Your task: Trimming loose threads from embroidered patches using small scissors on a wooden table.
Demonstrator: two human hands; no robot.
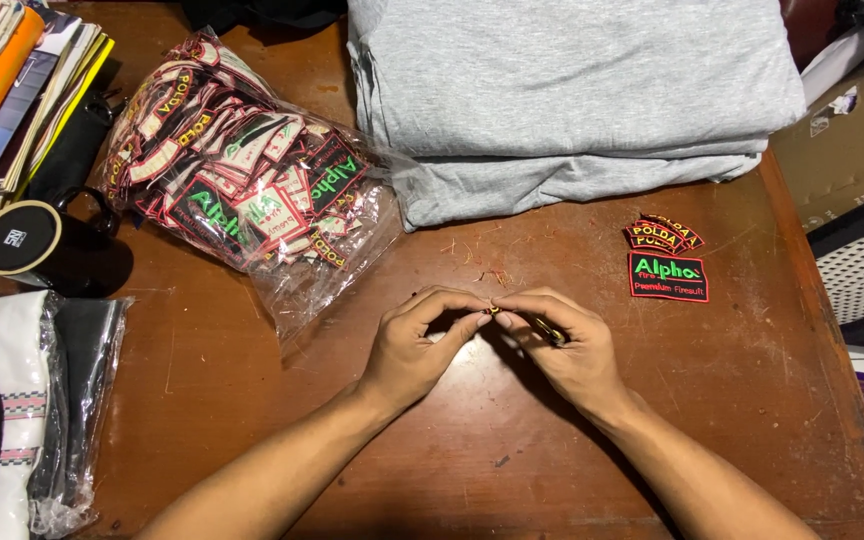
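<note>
My left hand and my right hand meet at the middle of a brown wooden table. Together the fingertips pinch a tiny gold-coloured object, too small to identify. A dark slim piece pokes out of my right fist. Loose black embroidered patches with red edges lie to the right of my hands. A clear plastic bag stuffed with several similar patches lies to the upper left.
Folded grey garments are stacked at the table's back. A black mug stands at the left, beside a pile of books. Bagged white and dark cloth lies at the lower left. The table's right edge drops off near a cardboard box.
</note>
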